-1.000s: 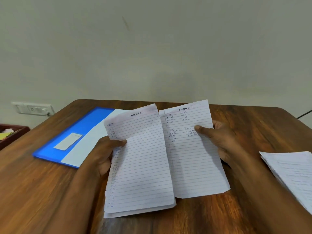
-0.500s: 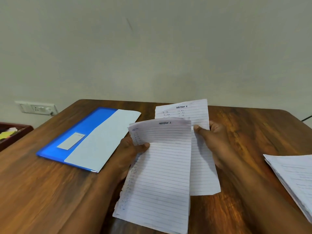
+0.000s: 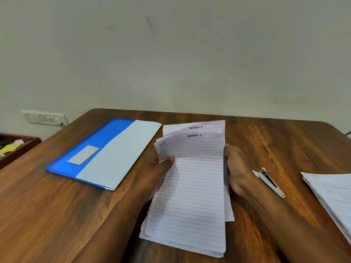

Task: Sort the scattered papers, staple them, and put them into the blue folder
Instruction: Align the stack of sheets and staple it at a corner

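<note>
Head view: in the lower centre of the frame, the left hand [image 3: 159,168] pinches the left edge of a sheaf of lined papers [image 3: 190,186] under its thumb, and the right hand [image 3: 237,168] steadies the right edge, its fingers mostly hidden, apparently to square the "Section 1" sheet over "Section 5". One blue folder [image 3: 98,149] lies closed at centre left on the wooden table [image 3: 57,215], ready to receive them. At right lie one stapler [image 3: 269,182] and one further paper pile [image 3: 332,194]; two hands show.

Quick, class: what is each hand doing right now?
Left hand: grips the Section 1 sheets, thumb on top.
Right hand: holds the right edge of the papers; fingers mostly hidden.
</note>
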Tool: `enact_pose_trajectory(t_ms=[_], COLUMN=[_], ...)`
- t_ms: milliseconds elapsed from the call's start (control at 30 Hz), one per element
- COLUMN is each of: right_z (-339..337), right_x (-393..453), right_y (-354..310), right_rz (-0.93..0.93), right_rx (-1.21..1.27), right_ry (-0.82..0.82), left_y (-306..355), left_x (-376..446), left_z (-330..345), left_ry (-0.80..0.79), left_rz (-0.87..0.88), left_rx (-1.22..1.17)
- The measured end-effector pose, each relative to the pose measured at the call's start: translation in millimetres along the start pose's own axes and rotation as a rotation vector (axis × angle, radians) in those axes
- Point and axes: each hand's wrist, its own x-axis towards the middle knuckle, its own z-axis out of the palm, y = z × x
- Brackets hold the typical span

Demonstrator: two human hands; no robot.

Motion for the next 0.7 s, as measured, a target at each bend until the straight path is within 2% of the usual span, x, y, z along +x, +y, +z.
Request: enact_pose_trajectory(t_ms=[233,333,533,700], right_z=[4.9,6.3,12.0,9.7], right_x=[-3.0,-7.8,-10.0,-8.2], right_y=[5.5,4.2,10.1,16.9], right_rz=[0.041,0.080,-0.142,-0.177], right_rx=[0.077,0.122,-0.008,-0.107], right_ry=[-0.007,-0.070,-0.005,-0.029], left_y=[-3.3,-5.1,-1.9,3.0], left_x=[-0.9,-2.0,-3.7,-6.4], left_z=[6.3,12.7,12.8,13.4], left_ry=[0.035,0.062,0.088,0.113], left_rz=[0.002,0.025,0.026,0.086], left_rx=[0.015,0.021,0.050,0.070])
